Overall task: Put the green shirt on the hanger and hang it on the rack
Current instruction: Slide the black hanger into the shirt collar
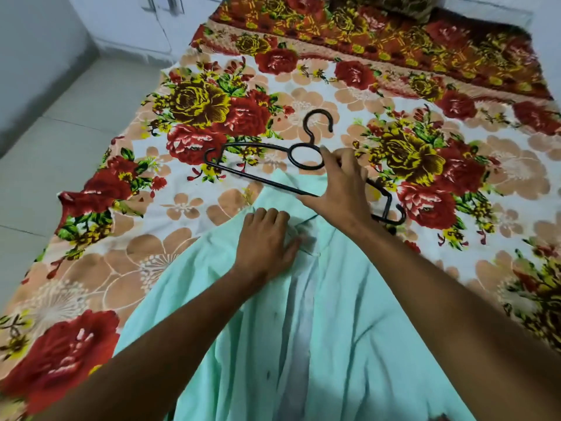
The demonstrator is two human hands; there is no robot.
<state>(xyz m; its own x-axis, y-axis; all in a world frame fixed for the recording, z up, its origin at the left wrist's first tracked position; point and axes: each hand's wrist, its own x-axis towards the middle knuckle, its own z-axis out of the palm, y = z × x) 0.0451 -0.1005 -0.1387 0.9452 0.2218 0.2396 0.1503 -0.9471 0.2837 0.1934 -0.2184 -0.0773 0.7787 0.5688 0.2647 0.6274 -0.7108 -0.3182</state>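
Observation:
A mint-green shirt (340, 323) lies front-open on the flowered bed, its collar end pointing away from me. My left hand (267, 241) rests on the fabric near the collar and pinches the left placket. A black plastic hanger (261, 174) with a round ring under its hook hovers just past the collar. My right hand (340, 189) grips it by the right side of the ring and the lower bar. The hanger's right end sticks out beyond my right wrist. No rack is in view.
The bed (182, 208) is covered with a red, yellow and peach floral sheet. A darker floral blanket (394, 41) lies across the far end. Pale floor tiles (60, 123) run along the left, with white cupboard doors (130, 19) behind.

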